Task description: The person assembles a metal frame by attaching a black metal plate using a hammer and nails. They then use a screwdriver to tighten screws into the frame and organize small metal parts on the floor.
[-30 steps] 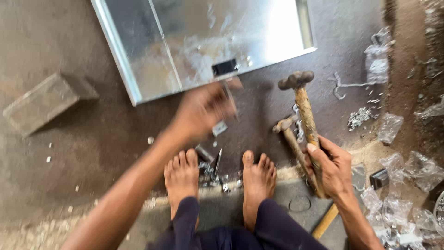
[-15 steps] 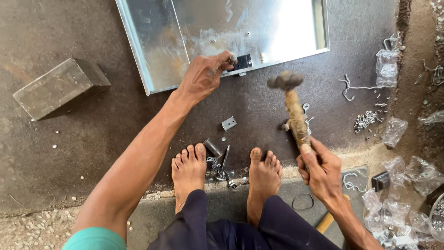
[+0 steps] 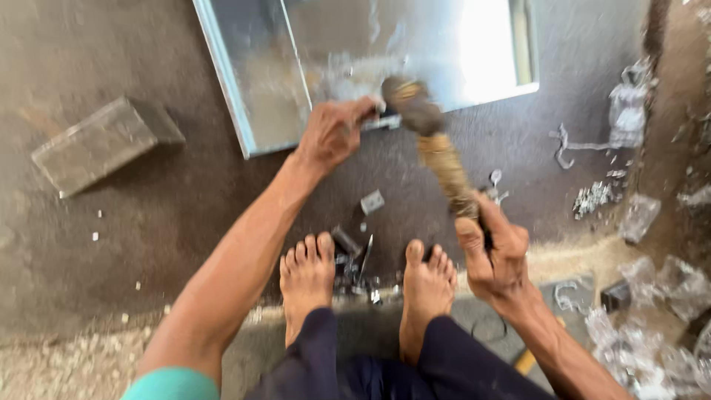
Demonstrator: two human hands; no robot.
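My right hand [image 3: 495,252] grips the wooden handle of a hammer [image 3: 433,141], whose dark head hangs blurred just above the near edge of a shiny metal sheet [image 3: 355,52] lying on the dark floor. My left hand [image 3: 333,133] reaches forward and pinches a small dark metal piece at that same edge, right beside the hammer head. My two bare feet [image 3: 307,274] rest on the floor below.
A grey rectangular metal block [image 3: 96,144] lies at the left. Small metal parts and tools [image 3: 355,255] sit between my feet, with a loose square piece [image 3: 372,201] ahead. Hooks, screws and clear plastic bags [image 3: 637,222] litter the right side.
The hammer has swung forward and left, from upright beside my right foot to over the sheet's edge. My left hand stays at the sheet's edge on the small piece.
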